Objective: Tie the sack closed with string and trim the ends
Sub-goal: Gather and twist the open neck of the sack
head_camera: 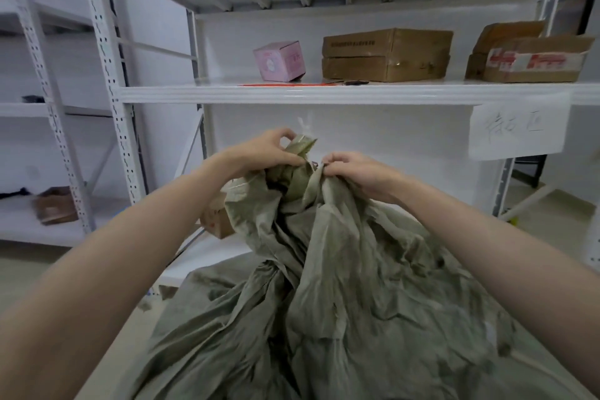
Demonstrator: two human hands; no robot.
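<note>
I am looking at a big grey-green sack point(341, 286), which is filling the bottom middle of the frame. Its top is bunching up in the middle. My left hand point(266, 149) is pinching the tip of the bunch with curled fingers. My right hand point(354, 172) is gripping the cloth just beside it, fingers curled tight. A thin red strand point(285, 85) is lying on the shelf point(324, 94) above, near a pink box point(279, 61).

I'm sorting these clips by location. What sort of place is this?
Probably a storeroom or small warehouse: white slotted-steel shelving racks, brown cardboard cartons on a shelf, and a handwritten white paper label hanging from the shelf edge.
</note>
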